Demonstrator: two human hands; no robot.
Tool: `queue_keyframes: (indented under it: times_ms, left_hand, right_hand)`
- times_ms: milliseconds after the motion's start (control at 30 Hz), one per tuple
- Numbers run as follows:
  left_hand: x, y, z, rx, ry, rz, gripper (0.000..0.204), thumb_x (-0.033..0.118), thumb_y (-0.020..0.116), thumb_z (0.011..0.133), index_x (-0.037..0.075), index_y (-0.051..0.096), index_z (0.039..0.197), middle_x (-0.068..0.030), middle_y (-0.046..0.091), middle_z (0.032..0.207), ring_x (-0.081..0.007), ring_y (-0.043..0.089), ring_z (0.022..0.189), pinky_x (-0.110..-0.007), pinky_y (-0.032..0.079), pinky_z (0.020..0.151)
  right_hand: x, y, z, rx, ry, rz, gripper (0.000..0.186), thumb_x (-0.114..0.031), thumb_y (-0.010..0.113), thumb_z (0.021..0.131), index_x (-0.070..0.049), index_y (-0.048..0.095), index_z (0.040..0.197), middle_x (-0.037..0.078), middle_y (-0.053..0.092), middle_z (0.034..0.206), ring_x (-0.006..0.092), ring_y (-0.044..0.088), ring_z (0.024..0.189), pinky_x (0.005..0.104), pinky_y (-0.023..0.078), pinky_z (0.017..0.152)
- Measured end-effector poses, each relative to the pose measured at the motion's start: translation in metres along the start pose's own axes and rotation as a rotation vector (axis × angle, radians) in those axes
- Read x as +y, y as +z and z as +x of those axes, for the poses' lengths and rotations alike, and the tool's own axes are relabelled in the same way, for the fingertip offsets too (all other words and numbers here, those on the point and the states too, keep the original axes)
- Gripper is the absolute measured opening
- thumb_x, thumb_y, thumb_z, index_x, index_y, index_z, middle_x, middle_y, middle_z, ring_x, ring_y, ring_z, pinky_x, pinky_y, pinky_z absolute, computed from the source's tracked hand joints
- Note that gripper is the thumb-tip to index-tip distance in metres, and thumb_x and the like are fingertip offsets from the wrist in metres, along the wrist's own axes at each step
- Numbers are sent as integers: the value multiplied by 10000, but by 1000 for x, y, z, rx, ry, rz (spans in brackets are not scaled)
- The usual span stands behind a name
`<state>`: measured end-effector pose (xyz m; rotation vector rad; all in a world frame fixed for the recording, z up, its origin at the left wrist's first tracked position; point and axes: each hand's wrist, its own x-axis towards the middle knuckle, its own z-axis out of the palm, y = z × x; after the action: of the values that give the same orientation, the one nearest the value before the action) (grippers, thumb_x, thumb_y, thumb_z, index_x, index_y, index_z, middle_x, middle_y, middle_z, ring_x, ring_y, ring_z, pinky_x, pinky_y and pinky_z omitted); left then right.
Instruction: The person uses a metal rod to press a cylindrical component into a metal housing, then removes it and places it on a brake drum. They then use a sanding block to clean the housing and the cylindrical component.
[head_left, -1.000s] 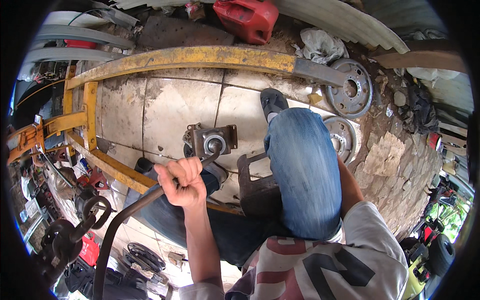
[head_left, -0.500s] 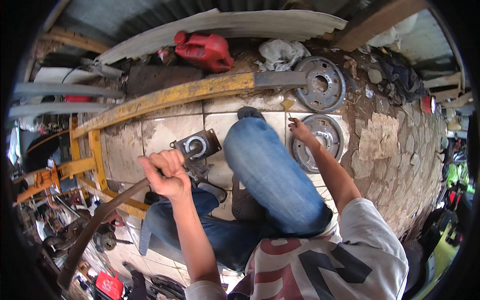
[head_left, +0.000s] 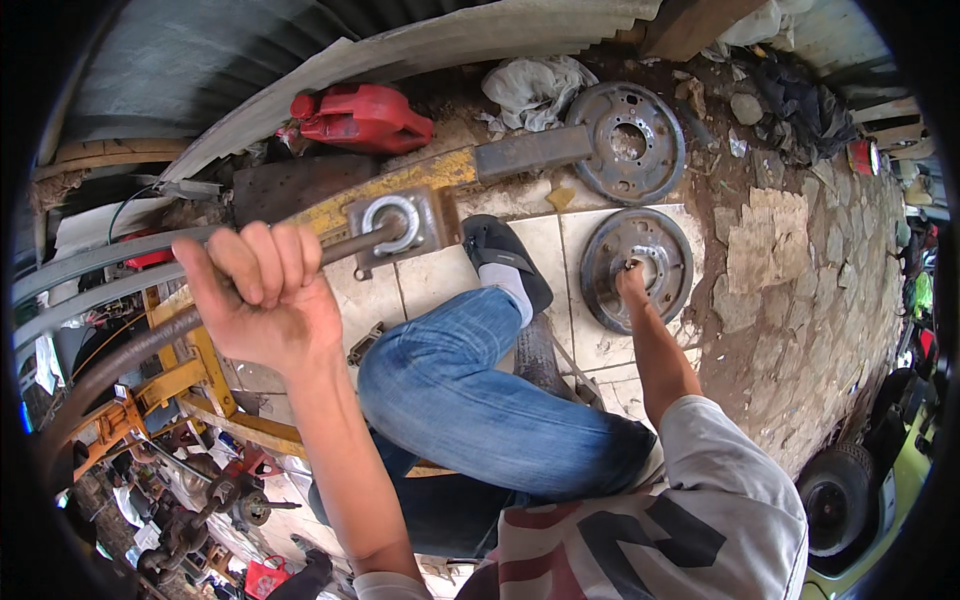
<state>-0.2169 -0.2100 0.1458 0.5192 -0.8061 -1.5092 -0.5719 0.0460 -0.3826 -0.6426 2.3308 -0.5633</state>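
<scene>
My left hand (head_left: 270, 290) is closed around a long brown metal axle shaft (head_left: 140, 345), which slants from the lower left. On the shaft's far end are a ring-shaped bearing (head_left: 414, 222) and a square plate with corner holes (head_left: 438, 225), held up in front of the yellow beam. My right hand (head_left: 632, 284) reaches to the nearer round metal brake backing plate (head_left: 607, 262) on the tiles. Its fingers are curled at the edge of the plate's centre hole; the fingertips are partly hidden. A second backing plate (head_left: 590, 150) lies just beyond.
The yellow beam (head_left: 370, 190) of a frame runs across the far side, its grey end against the farther plate. Behind it lie a red jerrycan (head_left: 365, 118) and a white plastic bag (head_left: 535, 90). Cardboard (head_left: 768, 240) lies on the stone paving at right. Metal parts crowd the lower left.
My left hand has lifted the shaft, raising its bearing end off the tiles. My right hand has moved from beside the nearer backing plate to its centre hole. My leg has shifted.
</scene>
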Motion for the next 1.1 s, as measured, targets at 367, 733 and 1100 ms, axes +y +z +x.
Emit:
queue_keyframes:
  times_ms: [367, 733, 1100]
  left_hand:
    - [-76, 56, -4, 16, -196, -92, 581, 430, 338, 1031, 135, 307, 532, 22, 213, 472, -108, 141, 458, -286, 164, 488]
    - [-53, 78, -2, -93, -81, 24, 560, 433, 362, 1022, 159, 283, 540, 43, 192, 465, -100, 127, 435, -286, 168, 471]
    - [83, 94, -2, -56, 273, 184, 543, 387, 373, 1020, 151, 279, 540, 45, 200, 468, -91, 133, 423, -277, 151, 441]
  right_hand:
    - [-2, 0, 1, -22, -322, -155, 277, -231, 528, 870, -9, 606, 725, 236, 578, 652, 379, 593, 641, 444, 455, 591]
    - [-120, -183, -30, -205, 287, 617, 296, -233, 464, 922, -6, 602, 1054, 82, 596, 774, 189, 579, 666, 331, 494, 618]
    - [-323, -359, -122, -655, -352, 1061, 391, -278, 544, 961, 11, 539, 1225, 92, 650, 948, 197, 640, 903, 350, 544, 856]
